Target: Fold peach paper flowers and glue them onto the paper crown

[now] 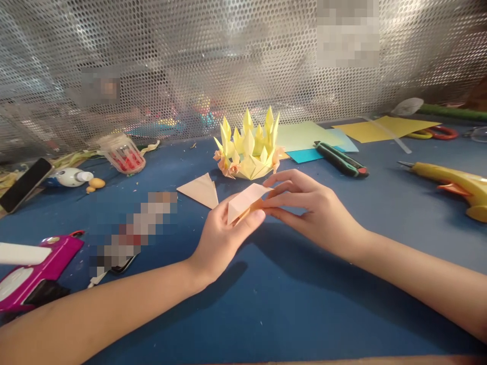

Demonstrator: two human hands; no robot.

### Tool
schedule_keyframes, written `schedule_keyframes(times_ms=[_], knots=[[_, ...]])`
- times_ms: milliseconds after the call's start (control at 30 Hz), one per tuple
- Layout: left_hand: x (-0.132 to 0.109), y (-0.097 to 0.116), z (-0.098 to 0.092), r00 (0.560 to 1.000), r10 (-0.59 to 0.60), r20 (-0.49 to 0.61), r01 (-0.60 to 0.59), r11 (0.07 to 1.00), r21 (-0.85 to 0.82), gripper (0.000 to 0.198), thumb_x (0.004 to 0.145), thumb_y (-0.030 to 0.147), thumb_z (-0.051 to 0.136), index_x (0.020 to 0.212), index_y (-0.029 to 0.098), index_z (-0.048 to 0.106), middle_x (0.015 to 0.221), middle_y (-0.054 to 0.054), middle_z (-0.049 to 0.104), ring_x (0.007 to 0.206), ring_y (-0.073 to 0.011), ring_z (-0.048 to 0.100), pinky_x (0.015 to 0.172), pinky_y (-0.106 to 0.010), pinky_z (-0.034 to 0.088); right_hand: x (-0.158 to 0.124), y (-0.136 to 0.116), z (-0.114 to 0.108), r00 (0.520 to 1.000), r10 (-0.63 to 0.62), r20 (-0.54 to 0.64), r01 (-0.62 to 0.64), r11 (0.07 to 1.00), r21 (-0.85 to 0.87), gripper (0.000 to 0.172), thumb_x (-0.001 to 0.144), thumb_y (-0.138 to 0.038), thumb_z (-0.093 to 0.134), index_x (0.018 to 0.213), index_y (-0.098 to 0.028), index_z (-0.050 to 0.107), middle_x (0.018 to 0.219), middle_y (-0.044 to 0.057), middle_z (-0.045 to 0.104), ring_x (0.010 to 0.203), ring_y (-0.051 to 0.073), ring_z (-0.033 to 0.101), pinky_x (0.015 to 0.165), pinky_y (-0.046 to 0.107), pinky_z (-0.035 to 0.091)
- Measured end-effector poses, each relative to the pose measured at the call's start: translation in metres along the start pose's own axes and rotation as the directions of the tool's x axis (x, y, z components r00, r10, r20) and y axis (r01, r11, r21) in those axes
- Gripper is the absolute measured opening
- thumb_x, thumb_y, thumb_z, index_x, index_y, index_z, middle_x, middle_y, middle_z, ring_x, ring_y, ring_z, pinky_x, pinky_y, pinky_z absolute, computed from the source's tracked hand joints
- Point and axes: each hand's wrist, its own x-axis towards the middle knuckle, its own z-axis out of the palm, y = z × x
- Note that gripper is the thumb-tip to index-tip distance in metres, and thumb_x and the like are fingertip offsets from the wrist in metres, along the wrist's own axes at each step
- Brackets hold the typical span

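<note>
With the thumb in front and the fingers behind, our left hand (224,235) is pinching one folded pink paper (247,199) by its left end, while the bent fingertips of our right hand (319,205) are closing on its right corner. We are holding this paper up off the blue table (297,314), between our two hands. Just beyond the left fingers, one pale paper triangle (200,191) is lying flat. Behind our hands, one yellow paper crown (251,157) is standing upright, showing at least six points, with peach-coloured paper flowers around its base. To its right, one pale green sheet (300,133), one blue sheet (304,155) and one yellow sheet (384,126) are lying near one dark green tool (340,158). Farther right, one yellow glue gun (449,183) is resting on its side, and two scissor loops (443,133), one yellow and one red, are poking out from under the yellow sheet. On our left, one tilted jar (124,154) is holding red bits, one white bottle (70,176) is lying beside one dark phone (25,185), and one magenta device (49,268) is sitting nearer us. One perforated metal panel (171,66) is rising behind everything.
</note>
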Motion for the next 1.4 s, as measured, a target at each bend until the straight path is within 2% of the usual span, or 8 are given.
schedule_keyframes(times_ms=[100, 233, 400, 533, 667, 1100, 1267, 1400], knots=[[0.002, -0.002, -0.002, 1.0, 0.005, -0.015, -0.005, 1.0, -0.029, 0.029, 0.095, 0.04, 0.062, 0.111, 0.021, 0.075, 0.121, -0.006, 0.075, 0.119, -0.0265, 0.064, 0.1, -0.036, 0.05, 0.0, -0.001, 0.0, 0.999, -0.024, 0.022, 0.024, 1.0, 0.006, 0.011, 0.09, -0.018, 0.067, 0.088, -0.022, 0.077, 0.113, 0.011, 0.061, 0.087, 0.019, 0.07, 0.078, 0.035, 0.062], [0.005, -0.006, -0.005, 0.997, -0.032, -0.071, 0.031, 0.999, -0.01, 0.021, 0.093, 0.034, 0.063, 0.098, 0.019, 0.076, 0.103, -0.004, 0.077, 0.104, -0.0221, 0.067, 0.093, -0.031, 0.05, 0.0, -0.002, 0.0, 1.0, -0.014, -0.012, 0.014, 1.0, -0.021, 0.005, 0.085, -0.019, 0.073, 0.081, -0.02, 0.076, 0.109, 0.01, 0.06, 0.083, 0.017, 0.068, 0.077, 0.034, 0.06], [0.007, -0.008, -0.006, 0.993, -0.046, -0.105, 0.048, 0.999, 0.017, 0.021, 0.091, 0.033, 0.066, 0.1, 0.016, 0.073, 0.1, -0.006, 0.076, 0.098, -0.0203, 0.066, 0.086, -0.029, 0.049, 0.001, -0.004, -0.002, 0.986, 0.162, -0.031, -0.162, 0.987, 0.014, 0.012, 0.081, -0.026, 0.079, 0.071, -0.021, 0.074, 0.105, 0.007, 0.06, 0.08, 0.016, 0.066, 0.077, 0.033, 0.059], [0.007, -0.007, -0.004, 0.989, -0.051, -0.139, 0.051, 0.999, 0.001, 0.02, 0.087, 0.031, 0.071, 0.1, 0.015, 0.071, 0.094, -0.005, 0.075, 0.092, -0.0193, 0.067, 0.081, -0.027, 0.05, 0.004, -0.005, -0.002, 0.939, 0.344, -0.004, -0.334, 0.914, 0.232, 0.025, 0.077, -0.048, 0.08, 0.071, -0.024, 0.076, 0.102, 0.008, 0.06, 0.096, 0.022, 0.063, 0.073, 0.031, 0.06], [0.006, -0.006, -0.003, 0.988, -0.056, -0.147, 0.056, 0.998, -0.008, 0.024, 0.082, 0.027, 0.076, 0.102, 0.017, 0.068, 0.099, -0.005, 0.076, 0.094, -0.0199, 0.07, 0.082, -0.028, 0.053, 0.007, -0.004, -0.002, 0.908, 0.418, 0.039, -0.4, 0.835, 0.376, 0.038, 0.078, -0.058, 0.075, 0.071, -0.021, 0.072, 0.097, 0.008, 0.061, 0.094, 0.022, 0.063, 0.074, 0.034, 0.06], [0.0, -0.004, -0.002, 0.998, -0.042, -0.037, 0.046, 0.993, 0.111, 0.034, 0.075, 0.015, 0.08, 0.104, 0.021, 0.064, 0.091, -0.003, 0.079, 0.088, -0.0213, 0.075, 0.076, -0.028, 0.057, 0.0, -0.016, 0.002, 0.914, 0.403, -0.056, -0.372, 0.884, 0.284, 0.018, 0.086, -0.033, 0.071, 0.075, -0.02, 0.064, 0.07, 0.0, 0.063, 0.065, 0.014, 0.053, 0.059, 0.028, 0.043], [-0.005, -0.003, 0.0, 1.0, 0.027, 0.014, -0.029, 0.962, 0.272, 0.023, 0.078, 0.012, 0.073, 0.098, 0.022, 0.069, 0.088, -0.001, 0.075, 0.083, -0.0187, 0.071, 0.072, -0.025, 0.054, -0.004, -0.022, 0.006, 0.904, 0.428, -0.024, -0.386, 0.837, 0.389, 0.018, 0.082, -0.03, 0.074, 0.074, -0.022, 0.06, 0.068, -0.001, 0.061, 0.062, 0.014, 0.055, 0.054, 0.027, 0.045], [-0.008, 0.0, 0.002, 0.998, 0.045, 0.043, -0.055, 0.961, 0.272, 0.021, 0.079, 0.018, 0.077, 0.098, 0.023, 0.07, 0.088, 0.0, 0.074, 0.084, -0.0185, 0.07, 0.073, -0.025, 0.054, -0.003, -0.023, 0.007, 0.907, 0.421, -0.025, -0.376, 0.833, 0.406, 0.017, 0.082, -0.028, 0.073, 0.075, -0.022, 0.059, 0.066, -0.003, 0.061, 0.059, 0.013, 0.056, 0.052, 0.025, 0.047]])
